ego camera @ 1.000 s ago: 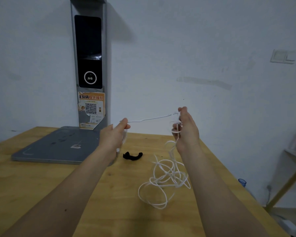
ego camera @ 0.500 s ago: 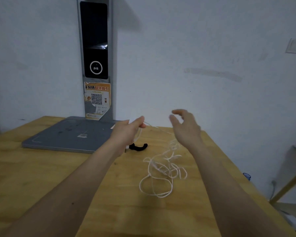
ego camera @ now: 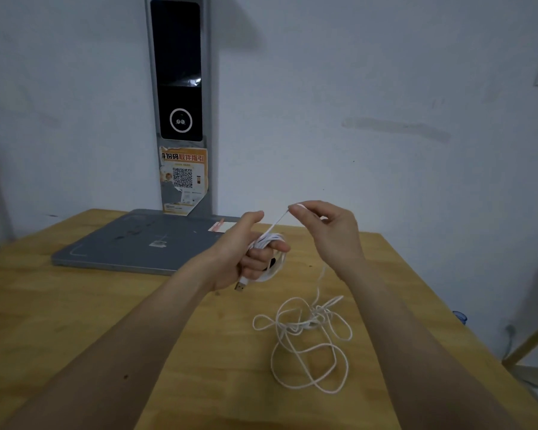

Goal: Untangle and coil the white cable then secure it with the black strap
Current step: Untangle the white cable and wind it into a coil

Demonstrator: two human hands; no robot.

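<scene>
Where half a second ago only one strand ran from the left hand (ego camera: pixel 239 252), several turns of the white cable (ego camera: pixel 305 333) now sit wound round its fingers, the plug end hanging below the fist; the coiling has begun, judged early.

Item, cable remainder: a loose tangle on the wooden table (ego camera: pixel 75 321), just right of the left hand and nearer the person, one strand rising to the right hand (ego camera: pixel 330 231).

Item, right hand: where it was open, it now pinches a taut strand, held above and right of the left hand.

Item, black strap (ego camera: pixel 272 262): mostly hidden behind the left hand's fingers, on the table.

Item, grey scanner base (ego camera: pixel 131 246): left of the left hand, upright column behind, orange sticker on it.

Obstacle: crossed loops in the tangle, likely to snag.
</scene>
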